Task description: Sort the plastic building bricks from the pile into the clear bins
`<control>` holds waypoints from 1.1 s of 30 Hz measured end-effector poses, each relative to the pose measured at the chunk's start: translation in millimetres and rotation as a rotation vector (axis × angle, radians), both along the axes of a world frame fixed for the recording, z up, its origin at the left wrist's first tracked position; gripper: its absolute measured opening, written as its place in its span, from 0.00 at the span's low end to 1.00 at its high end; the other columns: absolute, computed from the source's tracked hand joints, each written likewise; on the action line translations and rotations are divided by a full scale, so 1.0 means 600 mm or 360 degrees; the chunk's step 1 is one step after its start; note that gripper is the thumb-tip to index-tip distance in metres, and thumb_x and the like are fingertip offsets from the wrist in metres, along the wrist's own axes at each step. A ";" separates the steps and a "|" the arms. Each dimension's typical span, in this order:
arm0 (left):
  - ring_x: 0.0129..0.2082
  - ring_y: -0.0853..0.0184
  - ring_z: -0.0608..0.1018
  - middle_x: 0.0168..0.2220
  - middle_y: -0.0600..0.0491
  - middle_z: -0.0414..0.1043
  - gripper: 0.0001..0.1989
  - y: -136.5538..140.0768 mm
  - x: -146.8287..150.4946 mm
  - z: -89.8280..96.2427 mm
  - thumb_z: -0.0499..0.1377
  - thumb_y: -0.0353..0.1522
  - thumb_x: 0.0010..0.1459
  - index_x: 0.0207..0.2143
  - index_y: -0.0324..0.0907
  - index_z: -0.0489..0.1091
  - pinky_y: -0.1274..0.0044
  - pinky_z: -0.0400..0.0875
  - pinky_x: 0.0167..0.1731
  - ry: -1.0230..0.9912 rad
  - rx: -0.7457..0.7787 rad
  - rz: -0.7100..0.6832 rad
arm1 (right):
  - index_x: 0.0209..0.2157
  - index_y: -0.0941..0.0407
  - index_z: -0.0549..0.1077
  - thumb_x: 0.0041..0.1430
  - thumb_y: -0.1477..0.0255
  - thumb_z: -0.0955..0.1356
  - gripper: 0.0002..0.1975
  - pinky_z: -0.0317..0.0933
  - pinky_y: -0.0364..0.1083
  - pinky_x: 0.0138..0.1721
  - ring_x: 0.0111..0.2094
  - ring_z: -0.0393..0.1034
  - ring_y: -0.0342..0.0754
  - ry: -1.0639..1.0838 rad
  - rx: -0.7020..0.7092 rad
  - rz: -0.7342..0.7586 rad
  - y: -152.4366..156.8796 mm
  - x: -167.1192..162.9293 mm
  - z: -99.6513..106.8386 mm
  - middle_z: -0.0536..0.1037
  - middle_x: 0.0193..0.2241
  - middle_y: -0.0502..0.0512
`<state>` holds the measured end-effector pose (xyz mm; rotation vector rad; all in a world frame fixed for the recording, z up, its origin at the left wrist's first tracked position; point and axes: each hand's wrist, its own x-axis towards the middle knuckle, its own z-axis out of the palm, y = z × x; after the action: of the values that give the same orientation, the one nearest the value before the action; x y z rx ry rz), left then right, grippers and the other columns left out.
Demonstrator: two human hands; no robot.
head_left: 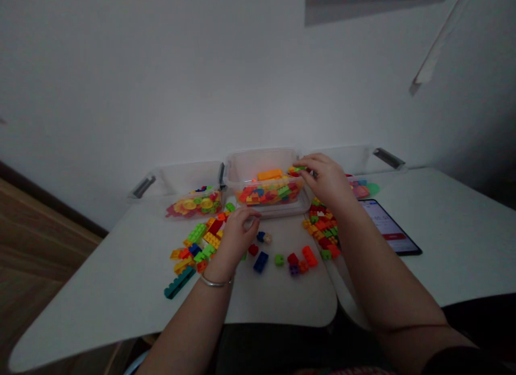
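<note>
My right hand [327,182] reaches over the right side of a clear plastic box [264,156]. At its fingertips are small yellow, green and red toy bricks [296,171], and the fingers seem closed on them. Inside the box lie many mixed bricks [269,194] and a long orange block [270,174]. My left hand [238,236], with a bangle on the wrist, hovers in front of the box beside a pile of loose bricks [196,233]. Its fingers are loosely bent and apart, with nothing visible in them. A dark blue brick [260,262] lies to its right.
More bricks lie heaped [323,224] under my right forearm, partly hidden. A clear box with yellow and red pieces [193,204] stands at the left, another with round pieces [365,189] at the right. A phone [389,229] rests on the white table [455,235] against the wall.
</note>
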<state>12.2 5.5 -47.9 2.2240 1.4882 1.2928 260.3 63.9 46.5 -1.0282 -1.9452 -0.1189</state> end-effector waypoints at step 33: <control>0.44 0.59 0.78 0.44 0.47 0.78 0.15 -0.016 0.004 0.008 0.61 0.33 0.55 0.46 0.44 0.77 0.67 0.71 0.47 0.0519 -0.0606 -0.0294 | 0.43 0.58 0.78 0.65 0.68 0.59 0.19 0.63 0.53 0.46 0.44 0.73 0.57 -0.0235 -0.0277 -0.0172 -0.004 0.006 0.007 0.81 0.41 0.61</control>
<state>14.4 -3.9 -43.3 2.3122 1.4358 0.5545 263.8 61.4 50.5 -1.2710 -2.0608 -0.0895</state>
